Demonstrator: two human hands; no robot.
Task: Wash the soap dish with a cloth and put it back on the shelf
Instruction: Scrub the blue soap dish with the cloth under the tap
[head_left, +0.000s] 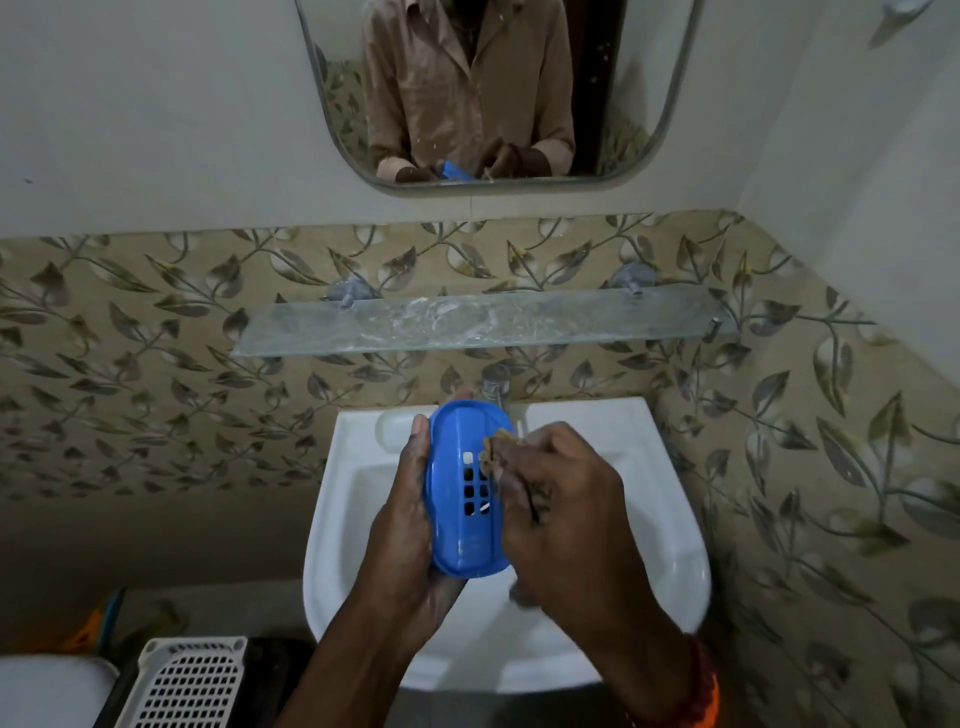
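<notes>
My left hand (402, 525) grips a blue oval soap dish (465, 525) with several rectangular drain holes, holding it tilted over the white washbasin (670, 566). My right hand (561, 514) is closed on a small brownish cloth (500, 441) and presses it against the right edge of the dish. Most of the cloth is hidden inside the fingers. Above the basin, a frosted glass shelf (597, 325) is fixed to the tiled wall with nothing standing on it.
A metal tap (496, 387) sticks out behind the dish. A mirror (493, 93) hangs above the shelf and reflects a person in a tan shirt. At lower left stand a white perforated basket (189, 686) and a white lid (52, 691).
</notes>
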